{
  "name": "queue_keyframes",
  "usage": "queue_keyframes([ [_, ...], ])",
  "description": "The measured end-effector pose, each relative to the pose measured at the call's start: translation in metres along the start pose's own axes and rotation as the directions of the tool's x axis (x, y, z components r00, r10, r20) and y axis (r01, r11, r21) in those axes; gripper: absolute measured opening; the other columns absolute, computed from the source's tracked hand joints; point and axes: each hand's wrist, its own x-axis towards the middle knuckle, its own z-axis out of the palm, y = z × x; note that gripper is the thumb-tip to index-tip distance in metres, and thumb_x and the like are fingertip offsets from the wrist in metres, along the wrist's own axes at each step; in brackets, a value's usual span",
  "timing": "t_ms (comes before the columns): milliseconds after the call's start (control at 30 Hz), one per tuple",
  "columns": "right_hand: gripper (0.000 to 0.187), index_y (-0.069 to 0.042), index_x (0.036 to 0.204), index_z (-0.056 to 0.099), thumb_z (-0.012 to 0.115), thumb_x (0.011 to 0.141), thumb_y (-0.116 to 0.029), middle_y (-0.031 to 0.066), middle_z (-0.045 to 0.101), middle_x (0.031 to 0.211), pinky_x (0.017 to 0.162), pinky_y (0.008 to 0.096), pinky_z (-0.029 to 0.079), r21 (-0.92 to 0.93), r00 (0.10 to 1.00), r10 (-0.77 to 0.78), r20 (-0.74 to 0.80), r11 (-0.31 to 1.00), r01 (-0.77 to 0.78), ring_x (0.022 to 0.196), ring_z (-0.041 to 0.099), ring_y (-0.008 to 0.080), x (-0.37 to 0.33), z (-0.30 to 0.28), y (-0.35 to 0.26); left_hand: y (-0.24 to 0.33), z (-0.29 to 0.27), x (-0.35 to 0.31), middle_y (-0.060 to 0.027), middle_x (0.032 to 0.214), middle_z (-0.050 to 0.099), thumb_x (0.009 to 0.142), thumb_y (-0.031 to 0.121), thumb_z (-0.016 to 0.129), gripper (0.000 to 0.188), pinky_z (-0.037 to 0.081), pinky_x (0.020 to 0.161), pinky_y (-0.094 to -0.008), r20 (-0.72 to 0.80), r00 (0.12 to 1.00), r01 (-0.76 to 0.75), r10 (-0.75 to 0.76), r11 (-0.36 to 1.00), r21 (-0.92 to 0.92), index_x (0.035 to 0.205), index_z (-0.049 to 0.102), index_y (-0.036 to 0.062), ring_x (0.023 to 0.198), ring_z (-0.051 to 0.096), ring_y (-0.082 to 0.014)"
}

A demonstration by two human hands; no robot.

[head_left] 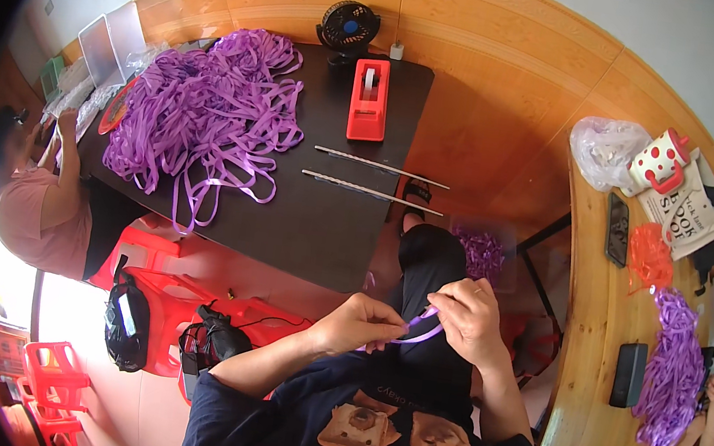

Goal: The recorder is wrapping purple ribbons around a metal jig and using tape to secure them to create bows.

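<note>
Over my lap, a purple ribbon [426,332] bends in a small loop between my two hands. My left hand [359,323] pinches one part of it, fingers pressed together. The right hand [468,317], slightly higher, grips another part between thumb and fingertips. On the dark table [332,238] ahead lies a big tangled heap of purple ribbon [210,104], a few loops hanging past the near edge. Right of the heap, two slim metal rods [382,166] lie roughly parallel, their ends jutting beyond the table's right edge. A red tape dispenser [368,103] stands behind them.
A black fan [347,28] stands at the back. Below, a bin [484,253] contains purple pieces. The wooden table [589,344] at right bears a phone [617,230], a spotted mug [659,162] and more ribbon [673,373]. People sit at both sides; red stools [157,305] stand left.
</note>
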Motion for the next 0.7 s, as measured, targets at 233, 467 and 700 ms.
queue_keyframes([
  [233,0.013,-0.007,0.086,0.066,0.066,0.073,-0.007,0.0031,0.056,0.080,0.068,0.0359,0.037,-0.253,0.996,0.077,0.043,0.965,-0.063,0.075,0.056,0.0215,0.001,0.015,0.049,-0.045,0.003,0.059,-0.0030,0.077,0.064,0.087,0.009,0.065,0.012,0.044,0.064,-0.0202,-0.243,0.905,-0.326,0.350,0.936,0.134,0.089,0.069,-0.0016,0.071,0.057,-0.0074],
  [467,0.027,-0.005,0.098,0.066,0.058,0.073,0.002,0.0081,0.060,0.091,0.071,0.0354,0.040,-0.274,0.981,0.081,-0.177,0.953,-0.128,0.084,0.059,0.0247,0.042,0.028,0.112,-0.036,0.001,0.136,-0.0055,0.086,0.066,0.089,0.009,0.063,0.013,0.049,0.072,-0.0222,-0.322,0.865,-0.465,0.384,0.854,-0.231,0.098,0.067,0.0004,0.078,0.061,-0.0100],
  [700,0.027,-0.003,0.097,0.067,0.057,0.075,0.007,0.0111,0.063,0.099,0.078,0.0350,0.045,-0.005,0.971,0.093,-0.221,0.995,-0.096,0.089,0.059,0.0277,0.097,0.047,0.150,-0.016,-0.019,0.160,-0.0061,0.088,0.066,0.089,0.008,0.062,0.014,0.048,0.070,-0.0227,-0.429,0.774,-0.575,0.466,0.801,-0.168,0.100,0.066,0.0008,0.076,0.060,-0.0103],
])
